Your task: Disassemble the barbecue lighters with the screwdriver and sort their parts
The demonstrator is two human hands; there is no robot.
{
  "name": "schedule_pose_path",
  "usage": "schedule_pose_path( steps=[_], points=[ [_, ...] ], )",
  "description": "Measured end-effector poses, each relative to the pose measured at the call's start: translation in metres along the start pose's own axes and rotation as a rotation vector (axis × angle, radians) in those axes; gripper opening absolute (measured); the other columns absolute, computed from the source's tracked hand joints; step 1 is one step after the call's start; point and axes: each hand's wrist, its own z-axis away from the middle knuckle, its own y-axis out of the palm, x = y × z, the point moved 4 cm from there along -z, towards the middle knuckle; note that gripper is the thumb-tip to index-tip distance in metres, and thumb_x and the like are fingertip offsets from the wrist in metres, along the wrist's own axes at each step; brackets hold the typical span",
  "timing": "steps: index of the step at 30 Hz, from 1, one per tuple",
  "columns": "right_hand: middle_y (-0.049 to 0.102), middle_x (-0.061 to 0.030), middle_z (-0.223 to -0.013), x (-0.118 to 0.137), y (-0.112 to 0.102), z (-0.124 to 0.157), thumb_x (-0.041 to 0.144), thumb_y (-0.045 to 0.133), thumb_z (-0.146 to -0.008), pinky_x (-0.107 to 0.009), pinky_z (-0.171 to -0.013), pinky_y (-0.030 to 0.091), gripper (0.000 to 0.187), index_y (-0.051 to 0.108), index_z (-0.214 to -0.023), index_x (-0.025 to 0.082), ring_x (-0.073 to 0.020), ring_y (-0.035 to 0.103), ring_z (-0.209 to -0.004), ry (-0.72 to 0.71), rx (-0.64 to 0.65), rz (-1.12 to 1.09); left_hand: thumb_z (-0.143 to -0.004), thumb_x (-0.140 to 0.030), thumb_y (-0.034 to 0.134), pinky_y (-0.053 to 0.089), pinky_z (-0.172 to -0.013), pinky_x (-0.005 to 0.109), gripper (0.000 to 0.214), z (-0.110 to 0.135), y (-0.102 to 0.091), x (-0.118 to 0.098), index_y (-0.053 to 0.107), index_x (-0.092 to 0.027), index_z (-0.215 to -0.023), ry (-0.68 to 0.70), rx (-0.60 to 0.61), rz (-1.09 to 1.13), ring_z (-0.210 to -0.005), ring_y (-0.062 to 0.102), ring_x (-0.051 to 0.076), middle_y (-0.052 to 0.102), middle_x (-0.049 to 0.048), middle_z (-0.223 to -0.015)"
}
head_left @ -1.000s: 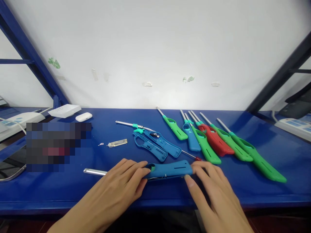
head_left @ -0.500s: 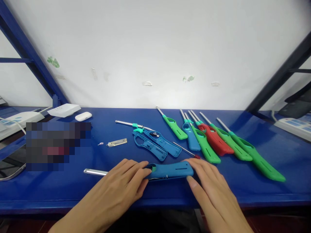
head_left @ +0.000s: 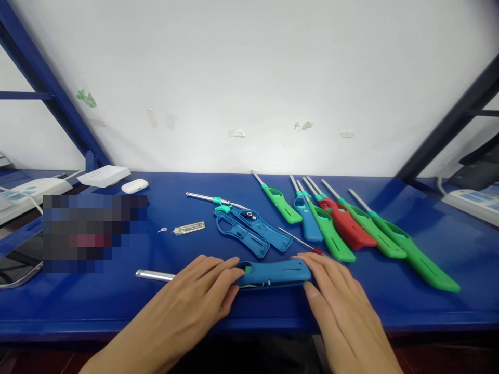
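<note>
A blue long-nosed gas lighter lies sideways at the table's near edge, its metal tube pointing left. Along its lower side the two shell halves stand slightly apart, with a thin pale wire showing in the gap. My left hand grips it around the trigger end and hides part of the tube. At the butt end, my right hand holds it between thumb and fingers. Just behind lie opened blue shell halves of another lighter, a metal tube with a green collar, and a clear fuel tank.
Several assembled lighters in green, red and blue lie to the right. A screwdriver with a red handle is behind my right hand. At left are a white case, a phone, a power strip and a blurred patch.
Both hands keep their hold on the blue lighter. The shell gap near its butt end looks slightly wider; otherwise the view has barely shifted.
</note>
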Motion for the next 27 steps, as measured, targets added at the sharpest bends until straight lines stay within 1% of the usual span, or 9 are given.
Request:
schedule_pose_path(
  steps=[2, 4, 7, 9, 12, 14, 19, 23, 27],
  points=[
    [0.065, -0.0103, -0.139, -0.001, 0.002, 0.001, 0.041, 0.068, -0.102, -0.048, -0.096, 0.060, 0.038, 0.064, -0.134, 0.022, -0.0250, 0.068, -0.115, 0.005, -0.004, 0.009, -0.116, -0.016, 0.027, 0.064, -0.080, 0.037, 0.039, -0.001, 0.000, 0.000, 0.065, -0.015, -0.115, 0.000, -0.007, -0.002, -0.093, 0.076, 0.022, 0.080, 0.0057, -0.110],
    [0.065, -0.0103, -0.140, -0.002, 0.004, 0.002, 0.040, 0.064, -0.104, -0.049, -0.097, 0.058, 0.037, 0.063, -0.137, 0.024, -0.0261, 0.067, -0.117, 0.005, -0.013, 0.017, -0.116, -0.016, 0.025, 0.064, -0.079, 0.038, 0.040, -0.001, -0.001, 0.000, 0.064, -0.015, -0.117, 0.011, -0.009, -0.011, -0.094, 0.075, 0.023, 0.079, 0.0065, -0.112],
    [0.067, -0.0083, -0.138, -0.001, 0.006, 0.000, 0.033, 0.046, -0.109, -0.047, -0.096, 0.056, 0.035, 0.061, -0.140, 0.030, -0.0276, 0.066, -0.122, -0.013, -0.041, 0.018, -0.116, -0.015, 0.026, 0.065, -0.081, 0.040, 0.037, 0.002, 0.001, 0.001, 0.062, -0.013, -0.122, 0.020, 0.017, -0.003, -0.097, 0.074, 0.024, 0.078, 0.0086, -0.117],
    [0.069, -0.0072, -0.134, 0.002, 0.006, -0.002, 0.027, 0.039, -0.108, -0.046, -0.093, 0.055, 0.038, 0.060, -0.139, 0.031, -0.0271, 0.067, -0.120, -0.051, -0.076, 0.026, -0.115, -0.014, 0.026, 0.065, -0.086, 0.042, 0.036, 0.006, 0.003, 0.003, 0.060, -0.011, -0.128, 0.017, 0.050, 0.016, -0.104, 0.073, 0.026, 0.076, 0.0102, -0.123],
    [0.072, -0.0073, -0.128, 0.008, 0.003, -0.005, 0.023, 0.039, -0.106, -0.043, -0.088, 0.053, 0.037, 0.059, -0.136, 0.027, -0.0257, 0.069, -0.115, -0.111, -0.119, 0.061, -0.114, -0.010, 0.026, 0.062, -0.095, 0.045, 0.039, 0.014, 0.007, 0.006, 0.055, -0.012, -0.139, 0.009, 0.114, 0.050, -0.117, 0.067, 0.027, 0.070, 0.0114, -0.136],
    [0.071, -0.0076, -0.127, 0.010, 0.002, -0.006, 0.022, 0.040, -0.105, -0.042, -0.088, 0.052, 0.036, 0.059, -0.136, 0.025, -0.0249, 0.069, -0.114, -0.127, -0.124, 0.081, -0.111, -0.005, 0.026, 0.060, -0.099, 0.045, 0.042, 0.017, 0.009, 0.007, 0.052, -0.013, -0.143, -0.003, 0.141, 0.069, -0.122, 0.065, 0.027, 0.067, 0.0117, -0.140],
    [0.069, -0.0074, -0.128, 0.009, 0.005, -0.003, 0.021, 0.040, -0.106, -0.042, -0.091, 0.048, 0.037, 0.058, -0.138, 0.024, -0.0246, 0.066, -0.116, -0.123, -0.128, 0.082, -0.106, 0.002, 0.029, 0.060, -0.100, 0.045, 0.047, 0.018, 0.009, 0.008, 0.050, -0.014, -0.145, -0.032, 0.154, 0.094, -0.121, 0.064, 0.027, 0.066, 0.0114, -0.139],
    [0.066, -0.0051, -0.135, 0.006, 0.014, 0.001, 0.026, 0.039, -0.108, -0.045, -0.096, 0.044, 0.039, 0.057, -0.142, 0.028, -0.0266, 0.059, -0.124, -0.080, -0.105, 0.065, -0.098, 0.009, 0.032, 0.056, -0.107, 0.042, 0.057, 0.020, 0.011, 0.011, 0.049, -0.016, -0.146, -0.070, 0.161, 0.110, -0.126, 0.062, 0.024, 0.065, 0.0085, -0.141],
    [0.065, -0.0050, -0.137, 0.004, 0.019, 0.004, 0.028, 0.037, -0.109, -0.046, -0.097, 0.042, 0.040, 0.055, -0.144, 0.030, -0.0276, 0.057, -0.127, -0.075, -0.093, 0.064, -0.093, 0.012, 0.032, 0.056, -0.106, 0.041, 0.061, 0.022, 0.013, 0.012, 0.051, -0.018, -0.143, -0.097, 0.143, 0.102, -0.125, 0.064, 0.023, 0.067, 0.0080, -0.138]
  ],
)
